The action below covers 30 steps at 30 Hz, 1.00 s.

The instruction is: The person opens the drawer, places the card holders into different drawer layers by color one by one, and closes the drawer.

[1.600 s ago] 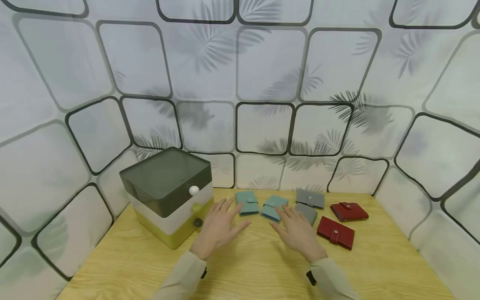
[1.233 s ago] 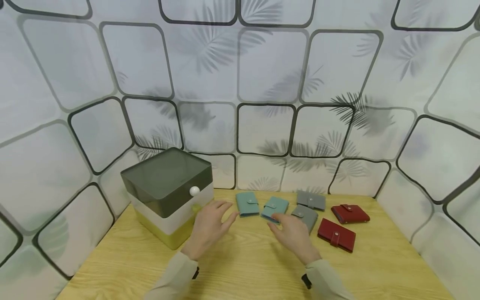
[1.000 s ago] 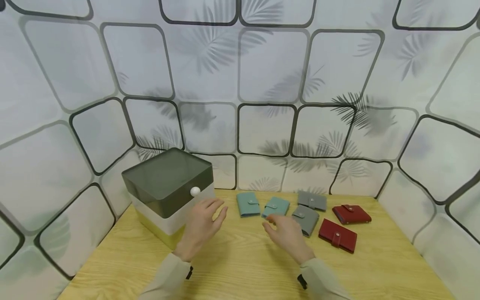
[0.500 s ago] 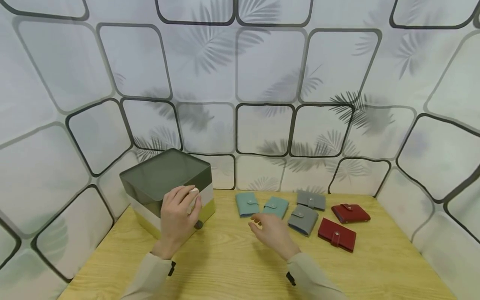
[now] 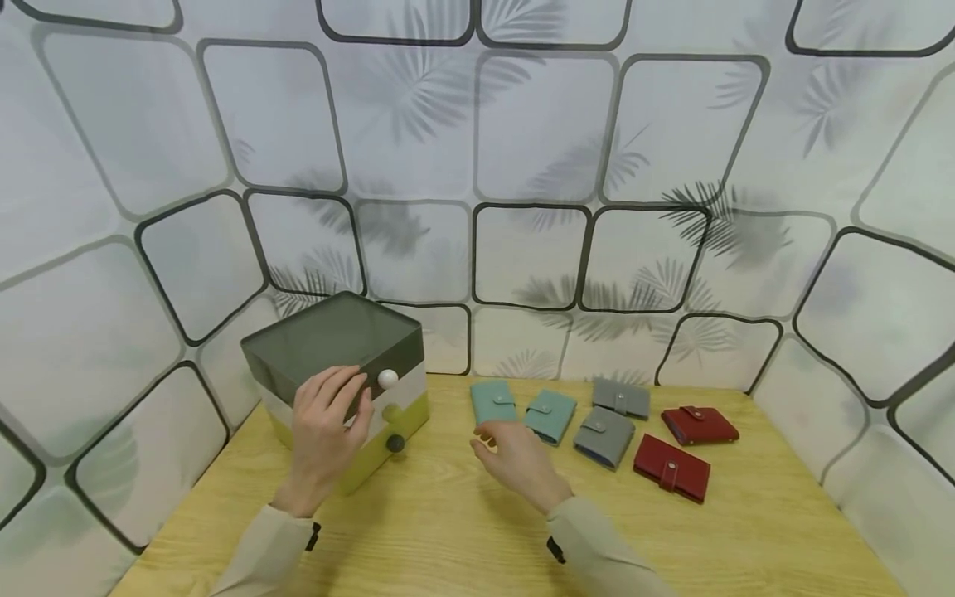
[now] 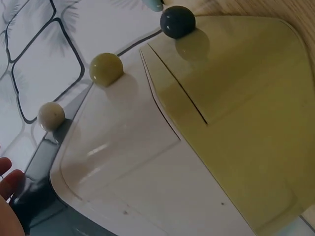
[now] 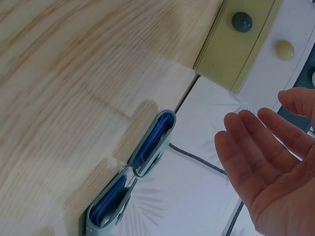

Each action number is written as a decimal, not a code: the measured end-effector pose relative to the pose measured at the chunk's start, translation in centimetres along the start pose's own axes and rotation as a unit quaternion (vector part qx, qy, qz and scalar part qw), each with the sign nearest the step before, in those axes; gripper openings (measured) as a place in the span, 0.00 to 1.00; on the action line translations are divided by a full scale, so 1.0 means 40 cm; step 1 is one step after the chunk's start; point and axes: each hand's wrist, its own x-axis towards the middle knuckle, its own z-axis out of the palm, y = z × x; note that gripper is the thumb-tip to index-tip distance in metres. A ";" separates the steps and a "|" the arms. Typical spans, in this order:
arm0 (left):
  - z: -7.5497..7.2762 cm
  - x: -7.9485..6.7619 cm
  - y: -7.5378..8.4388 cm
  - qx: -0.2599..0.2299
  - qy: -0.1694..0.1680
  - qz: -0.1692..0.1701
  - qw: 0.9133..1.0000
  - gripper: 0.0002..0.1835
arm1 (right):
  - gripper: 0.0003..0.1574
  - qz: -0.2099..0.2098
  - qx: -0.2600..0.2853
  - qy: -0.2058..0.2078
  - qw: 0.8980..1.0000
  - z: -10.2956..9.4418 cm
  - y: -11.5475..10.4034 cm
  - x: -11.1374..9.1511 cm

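Note:
My left hand is in front of a small three-tier drawer box with dark, white and yellow-green tiers. Its fingers bend loosely beside the dark top tier; whether they touch it I cannot tell. The white round knob lies just right of the fingertips, and in the left wrist view the fingers are apart from it. My right hand hovers over the table, fingers loosely bent, holding nothing. Behind it are a teal card wallet, partly covered, and a second teal card wallet.
Two grey card wallets, a nearer one and a farther one, lie to the right. Beyond them are a red card wallet and another red wallet. Patterned cloth surrounds the wooden table.
Both hands have moved left from above the teal wallets. My left hand passed over the white knob and is now left of it; the right hand trails behind. Box and wallets stay put.

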 end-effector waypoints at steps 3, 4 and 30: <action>-0.009 -0.003 -0.012 -0.004 0.008 -0.003 1.000 0.13 | 0.15 -0.001 0.008 -0.010 1.000 0.007 -0.009 0.009; -0.011 -0.004 -0.016 -0.005 0.011 -0.004 1.000 0.13 | 0.15 -0.003 0.011 -0.012 1.000 0.010 -0.011 0.012; -0.090 0.003 -0.111 -0.082 -0.072 -0.028 0.994 0.16 | 0.14 -0.050 0.042 -0.036 0.997 0.042 -0.081 0.129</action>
